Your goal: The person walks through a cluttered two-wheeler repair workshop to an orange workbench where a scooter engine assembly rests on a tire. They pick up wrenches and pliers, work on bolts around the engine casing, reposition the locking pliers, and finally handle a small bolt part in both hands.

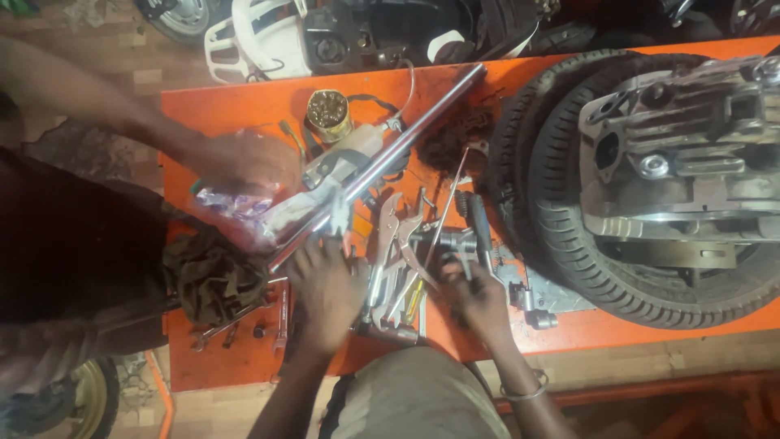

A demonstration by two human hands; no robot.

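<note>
My left hand (325, 293) is blurred and lies palm down on the orange bench (617, 329), with its fingers at the lower end of a long metal tube (390, 154). Whether it grips anything I cannot tell. To its right, my right hand (475, 297) reaches into a pile of pliers and wrenches (398, 260), its fingers curled around a dark-handled tool (479, 228). A metal bangle (524, 394) circles that wrist. Another person's hand (244, 162) comes in from the upper left and rests on a clear plastic bag (236, 203).
A tyre (561, 236) with a grey engine part (691, 146) on it fills the bench's right side. An open tin (329, 114) stands at the back, a dark rag (211, 276) lies at the left, and spanners (280, 313) lie near the front edge. A wheel (81, 398) is on the floor.
</note>
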